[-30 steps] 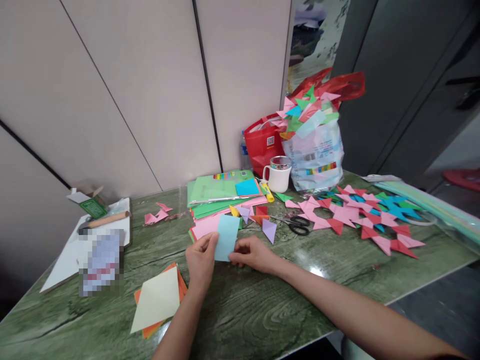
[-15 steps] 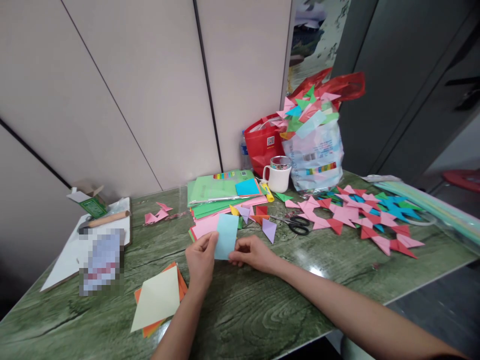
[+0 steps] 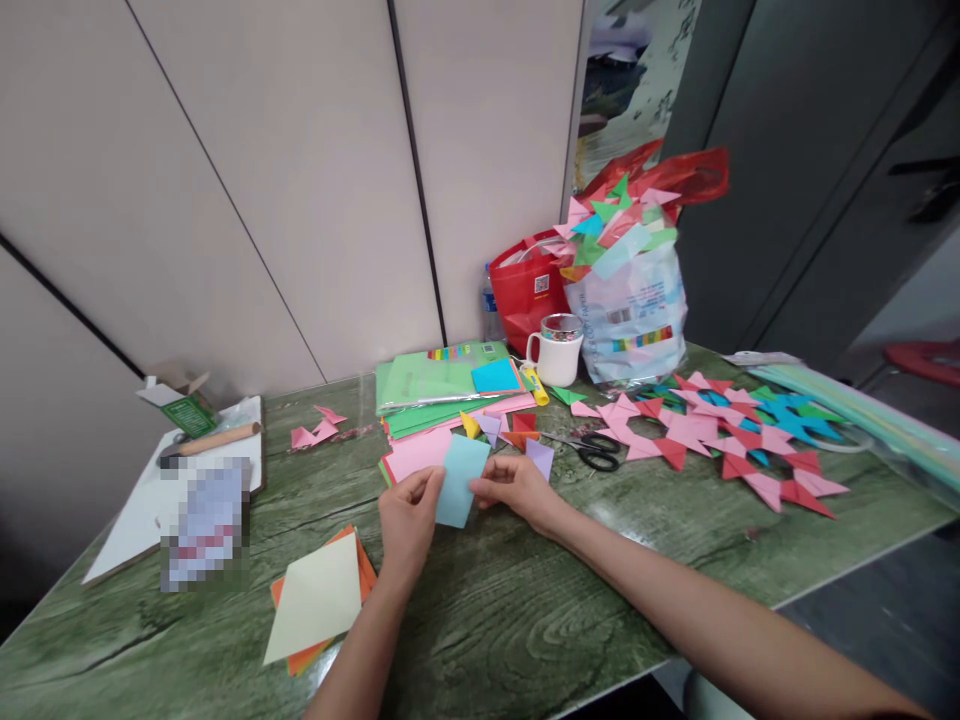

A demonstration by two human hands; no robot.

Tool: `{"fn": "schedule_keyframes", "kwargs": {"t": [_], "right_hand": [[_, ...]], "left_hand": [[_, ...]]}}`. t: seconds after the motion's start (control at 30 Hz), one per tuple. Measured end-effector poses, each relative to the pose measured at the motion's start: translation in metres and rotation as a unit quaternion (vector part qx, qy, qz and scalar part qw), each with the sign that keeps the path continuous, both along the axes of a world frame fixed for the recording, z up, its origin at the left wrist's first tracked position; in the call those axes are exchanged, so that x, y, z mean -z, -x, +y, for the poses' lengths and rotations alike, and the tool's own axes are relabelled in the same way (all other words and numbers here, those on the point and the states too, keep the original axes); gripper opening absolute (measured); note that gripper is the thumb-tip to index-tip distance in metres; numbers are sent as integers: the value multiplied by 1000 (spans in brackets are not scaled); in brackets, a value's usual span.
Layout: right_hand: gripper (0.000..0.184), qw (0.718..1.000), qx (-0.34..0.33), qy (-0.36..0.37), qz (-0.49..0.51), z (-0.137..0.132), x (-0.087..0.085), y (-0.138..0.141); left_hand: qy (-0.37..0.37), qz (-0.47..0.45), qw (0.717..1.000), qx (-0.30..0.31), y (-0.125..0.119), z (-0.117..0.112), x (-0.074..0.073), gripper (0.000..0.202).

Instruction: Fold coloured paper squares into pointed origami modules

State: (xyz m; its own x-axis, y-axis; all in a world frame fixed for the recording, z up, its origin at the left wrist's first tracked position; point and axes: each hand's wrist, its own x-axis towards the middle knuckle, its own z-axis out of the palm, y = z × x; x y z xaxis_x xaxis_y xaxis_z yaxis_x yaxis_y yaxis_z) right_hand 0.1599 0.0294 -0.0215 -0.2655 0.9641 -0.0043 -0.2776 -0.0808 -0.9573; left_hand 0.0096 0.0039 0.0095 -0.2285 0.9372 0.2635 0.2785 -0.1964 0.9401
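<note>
A light-blue sheet of paper, narrow and rectangular, is held up above the table in both hands. My left hand pinches its left edge between thumb and fingers. On the opposite side, my right hand has its thumb and fingertips closed on the right edge. Behind the sheet lie a pink paper stack and small folded pieces, among them a purple one. Beside my left forearm rests a pile of square sheets with a cream sheet on top and orange ones beneath.
Black-handled scissors lie right of the folded pieces. Joined pink and red paper shapes spread across the right side. A white mug, a red bag and a filled plastic bag stand behind. A white board lies left.
The light-blue paper has tilted and shifted slightly right. My right hand has moved up along its right edge, and my left hand has moved slightly right with the paper.
</note>
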Motion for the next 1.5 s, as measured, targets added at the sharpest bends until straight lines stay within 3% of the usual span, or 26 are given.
{"fn": "schedule_keyframes", "kwargs": {"t": [0.2,0.67,0.87,1.13,1.3,1.5], "right_hand": [[35,997,56,18,47,6,-3,-5],[36,997,59,14,57,6,-4,-8],[33,994,92,-14,55,5,-7,-9],[40,999,11,30,33,2,-2,1],[36,995,95,26,33,4,-1,-3],[30,998,56,-3,-15,0,-6,-2]], "left_hand": [[10,11,1000,20,1,1,0,19],[19,-6,999,30,4,4,4,22],[37,-18,999,32,0,1,1,19],[27,-63,998,11,2,5,14,19],[69,-93,990,75,-3,4,14,19],[137,-189,963,139,-7,2,9,32]]}}
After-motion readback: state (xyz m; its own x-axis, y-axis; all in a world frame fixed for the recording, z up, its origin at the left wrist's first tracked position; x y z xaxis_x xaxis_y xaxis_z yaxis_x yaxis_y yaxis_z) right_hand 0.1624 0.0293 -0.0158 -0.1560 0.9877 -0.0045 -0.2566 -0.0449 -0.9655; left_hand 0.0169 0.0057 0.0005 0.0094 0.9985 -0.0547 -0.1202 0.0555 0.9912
